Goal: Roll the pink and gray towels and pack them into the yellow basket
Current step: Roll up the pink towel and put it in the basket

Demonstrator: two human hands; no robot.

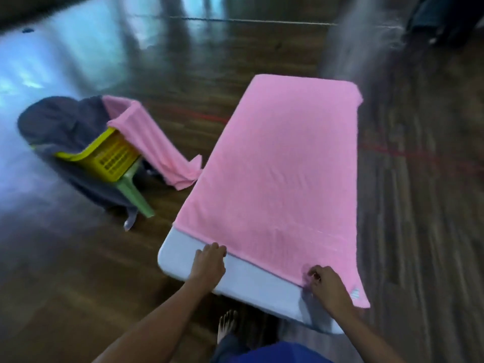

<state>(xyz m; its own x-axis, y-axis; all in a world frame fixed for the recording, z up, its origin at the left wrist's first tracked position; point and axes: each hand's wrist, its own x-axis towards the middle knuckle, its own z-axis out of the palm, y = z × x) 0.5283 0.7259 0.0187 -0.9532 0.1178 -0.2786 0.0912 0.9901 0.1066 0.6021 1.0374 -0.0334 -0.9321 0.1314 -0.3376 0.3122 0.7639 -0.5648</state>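
So pink towel (pixel 275 163) lies flat on table (pixel 183 247), spread lengthwise for rolling; w/ left hand (pixel 209 262) & right hand (pixel 327 285) we pinch its near hem to start. Basket (pixel 104 155) sits far left, gray towel (pixel 57 121) draped over it.

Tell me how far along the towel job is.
Done: one pink towel lies spread flat on the table. In hand: the left hand and right hand grip its near edge; no roll is started yet. Left: rolling it, rolling the gray towel and second pink towel draped loose over the basket, then packing all.
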